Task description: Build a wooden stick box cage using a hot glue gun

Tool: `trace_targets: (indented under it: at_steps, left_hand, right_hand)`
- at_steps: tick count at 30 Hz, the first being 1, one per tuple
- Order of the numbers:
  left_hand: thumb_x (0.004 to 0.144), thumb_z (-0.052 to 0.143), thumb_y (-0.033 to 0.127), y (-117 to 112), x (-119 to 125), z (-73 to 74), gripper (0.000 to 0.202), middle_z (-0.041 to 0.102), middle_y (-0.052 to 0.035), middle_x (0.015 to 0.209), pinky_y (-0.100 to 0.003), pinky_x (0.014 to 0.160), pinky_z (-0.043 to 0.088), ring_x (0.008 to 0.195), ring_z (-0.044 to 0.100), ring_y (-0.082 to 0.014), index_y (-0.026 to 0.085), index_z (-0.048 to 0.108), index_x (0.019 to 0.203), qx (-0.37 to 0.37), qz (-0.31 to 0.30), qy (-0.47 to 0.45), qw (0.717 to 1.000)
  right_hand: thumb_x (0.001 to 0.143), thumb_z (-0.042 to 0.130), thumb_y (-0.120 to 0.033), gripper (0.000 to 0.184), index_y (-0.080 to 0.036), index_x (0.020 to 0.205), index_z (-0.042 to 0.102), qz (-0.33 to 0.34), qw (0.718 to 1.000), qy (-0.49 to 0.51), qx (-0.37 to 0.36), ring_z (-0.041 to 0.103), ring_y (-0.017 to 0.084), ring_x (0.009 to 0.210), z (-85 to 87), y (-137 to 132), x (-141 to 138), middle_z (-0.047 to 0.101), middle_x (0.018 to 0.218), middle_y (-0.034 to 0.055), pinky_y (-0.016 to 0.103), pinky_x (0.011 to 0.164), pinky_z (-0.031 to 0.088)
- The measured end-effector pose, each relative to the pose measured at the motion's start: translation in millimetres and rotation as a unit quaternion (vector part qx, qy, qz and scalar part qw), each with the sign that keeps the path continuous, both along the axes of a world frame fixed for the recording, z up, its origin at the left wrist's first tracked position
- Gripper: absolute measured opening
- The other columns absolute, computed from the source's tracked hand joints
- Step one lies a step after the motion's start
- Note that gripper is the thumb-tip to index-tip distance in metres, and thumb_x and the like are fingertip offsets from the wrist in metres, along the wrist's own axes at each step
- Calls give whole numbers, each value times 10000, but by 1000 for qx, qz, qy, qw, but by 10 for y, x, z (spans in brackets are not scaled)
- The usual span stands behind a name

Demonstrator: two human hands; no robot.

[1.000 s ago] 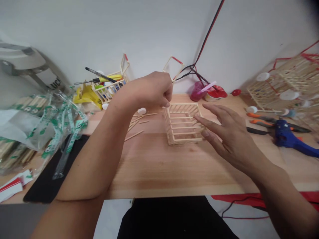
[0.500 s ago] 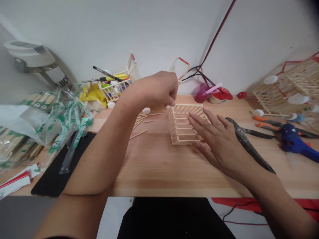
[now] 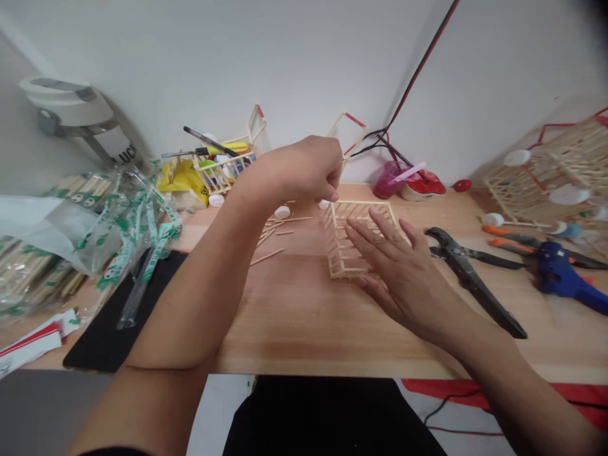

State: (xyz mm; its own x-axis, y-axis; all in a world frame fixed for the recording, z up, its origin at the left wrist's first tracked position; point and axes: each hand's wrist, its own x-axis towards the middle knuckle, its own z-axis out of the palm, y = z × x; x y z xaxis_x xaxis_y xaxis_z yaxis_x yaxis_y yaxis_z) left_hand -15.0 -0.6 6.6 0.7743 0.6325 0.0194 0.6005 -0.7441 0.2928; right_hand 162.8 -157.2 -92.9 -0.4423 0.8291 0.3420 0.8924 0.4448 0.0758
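Head view: your right hand was open, fingers spread over the pale wooden craft-stick cage, gripping nothing. Your left hand was curled just beyond the cage's far corner; you could not tell whether its fingers pinched anything. Black long-handled pliers lay just right of it. Farther left, a silver canister showed a partly hidden "LUCK" label.

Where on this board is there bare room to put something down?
Bare wood runs along the front of the wooden board, between the loose sticks, the stick frame and the front edge. It's crowded at the right end, around the pliers and blue glue gun.
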Motion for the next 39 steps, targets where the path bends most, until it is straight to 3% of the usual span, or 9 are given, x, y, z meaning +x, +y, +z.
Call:
trace_targets:
  at_steps: [7,12,16,20,23,27,31,33,39]
  left_hand:
    - [736,625,155,-38,-3,53,134,651,-8,731,-243,737,419,800,618,-163,145,735,812,15,2,40,999]
    - [769,606,124,-72,-2,90,175,705,-20,838,-230,692,399,793,614,-142,148,748,869,23,8,32,999]
    - [785,551,86,-115,-32,122,228,714,-49,828,-243,676,387,754,604,-142,129,756,874,47,22,11,999]
    - [813,527,127,-134,-107,154,256,711,-46,783,-259,720,417,703,598,-140,141,759,921,67,22,-46,996]
    - [822,515,139,-116,-144,190,282,726,-43,830,-274,781,435,779,625,-158,159,756,966,81,33,-51,995]
    - [846,489,123,-164,-170,179,298,740,-64,921,-275,797,431,851,645,-174,147,743,1000,84,88,-27,992]
    - [900,460,166,-451,-323,-62,250,720,-61,869,-270,736,411,836,644,-191,161,704,842,58,100,59,991]
    - [928,444,200,-656,-447,-267,260,709,-86,879,-291,722,409,851,646,-225,159,663,795,77,156,120,977]
    - [897,374,71,-1061,-685,-781,272,660,-152,1054,-340,790,456,992,646,-284,122,613,1016,46,260,222,939]
  right_hand:
    - [1031,328,-420,576,-163,1547,333,4,1000,11,-10,248,337,1505,26,-16,7,437,1560,116,624,1146,259]
    - [1031,329,-417,559,-179,1535,364,-27,990,135,31,276,316,1499,200,52,216,415,1574,124,612,1161,278]
    - [1046,281,-402,487,-210,1392,566,-104,932,324,124,507,260,1359,199,263,499,600,1413,114,511,1133,385]
    - [1041,285,-449,485,-217,1245,659,-170,851,470,159,622,267,1207,-61,474,734,687,1273,111,512,1014,483]
    - [1033,318,-448,468,-188,1211,663,-180,839,487,164,652,268,1122,-212,510,816,710,1196,125,509,989,488]
    - [1026,347,-423,424,-196,1200,660,-163,844,482,170,652,281,1114,-205,435,824,713,1177,132,509,989,477]
    - [1026,347,-409,408,-215,1209,656,-154,838,489,189,652,280,1125,-102,372,803,713,1194,123,491,991,484]
    - [1029,339,-406,416,-208,1208,658,-153,831,497,199,657,271,1115,-61,354,799,716,1188,118,482,984,493]
    - [1036,323,-402,429,-201,1184,672,-149,825,503,209,657,251,1112,-6,318,790,722,1174,109,443,970,503]
